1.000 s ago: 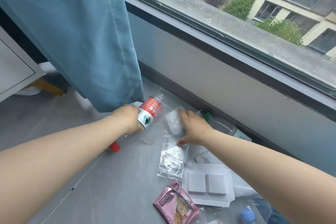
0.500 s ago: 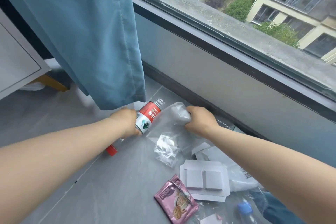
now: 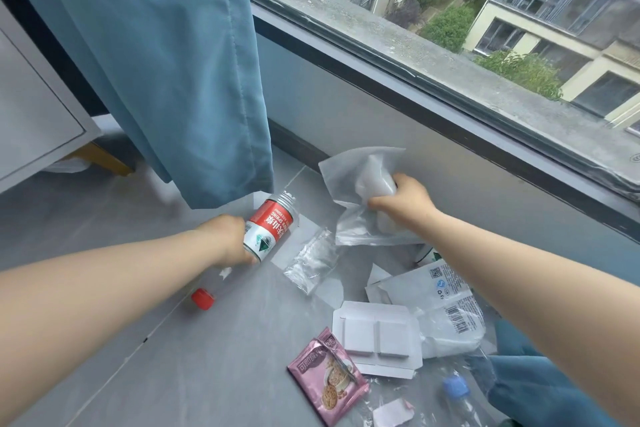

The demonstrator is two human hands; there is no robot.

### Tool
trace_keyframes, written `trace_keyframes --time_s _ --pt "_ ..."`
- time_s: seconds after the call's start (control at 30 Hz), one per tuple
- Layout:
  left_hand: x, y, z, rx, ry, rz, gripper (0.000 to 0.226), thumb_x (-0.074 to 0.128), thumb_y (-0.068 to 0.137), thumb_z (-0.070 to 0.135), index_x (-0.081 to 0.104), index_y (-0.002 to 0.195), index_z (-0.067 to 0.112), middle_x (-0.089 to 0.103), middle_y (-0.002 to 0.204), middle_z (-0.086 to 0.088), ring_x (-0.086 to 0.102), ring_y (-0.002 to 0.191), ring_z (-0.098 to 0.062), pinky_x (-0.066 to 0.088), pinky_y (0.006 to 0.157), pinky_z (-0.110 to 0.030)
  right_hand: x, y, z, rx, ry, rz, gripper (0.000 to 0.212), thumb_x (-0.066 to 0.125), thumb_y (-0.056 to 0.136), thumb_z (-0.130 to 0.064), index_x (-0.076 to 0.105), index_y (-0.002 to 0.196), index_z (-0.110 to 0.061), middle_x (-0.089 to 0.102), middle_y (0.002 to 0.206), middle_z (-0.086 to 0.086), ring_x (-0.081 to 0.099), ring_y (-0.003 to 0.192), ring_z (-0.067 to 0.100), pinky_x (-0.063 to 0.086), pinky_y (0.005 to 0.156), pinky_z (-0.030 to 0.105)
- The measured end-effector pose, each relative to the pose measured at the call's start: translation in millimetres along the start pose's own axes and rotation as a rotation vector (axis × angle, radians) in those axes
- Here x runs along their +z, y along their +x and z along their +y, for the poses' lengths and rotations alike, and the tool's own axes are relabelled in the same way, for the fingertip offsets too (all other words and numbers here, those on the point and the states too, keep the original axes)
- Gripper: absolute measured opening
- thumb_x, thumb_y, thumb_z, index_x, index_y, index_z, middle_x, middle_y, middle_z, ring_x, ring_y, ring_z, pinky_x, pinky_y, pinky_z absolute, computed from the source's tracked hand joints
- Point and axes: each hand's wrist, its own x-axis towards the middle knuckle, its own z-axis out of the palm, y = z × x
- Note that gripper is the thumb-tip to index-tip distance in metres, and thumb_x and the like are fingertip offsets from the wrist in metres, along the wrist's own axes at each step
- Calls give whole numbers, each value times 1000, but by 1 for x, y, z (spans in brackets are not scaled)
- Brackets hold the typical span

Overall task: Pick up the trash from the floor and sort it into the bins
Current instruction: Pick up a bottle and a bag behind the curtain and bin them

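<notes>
left hand [image 3: 227, 239]: I am gripping the red-label bottle [image 3: 272, 230] | right hand [image 3: 407, 203]: I am clutching the clear bag [image 3: 360, 166] | advice: bunching slack film before lifting

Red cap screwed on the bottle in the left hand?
No: the bottle has a bare threaded neck; the red cap lies on the floor.

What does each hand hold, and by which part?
The left hand grips the red-labelled bottle by its lower body. The right hand grips the clear plastic bag, bunched at its middle.
</notes>
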Motion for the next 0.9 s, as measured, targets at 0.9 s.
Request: trace_keyframes --time_s 0.9 --pt "5 0 -26 -94 -150 -18 44 73 73 46 52 100 19 62 101 -4 67 90 -26 57 75 -34 101 -38 -11 64 -527 -263 75 82 67 -34 42 126 -12 46 126 9 47 118 29 45 90 33"
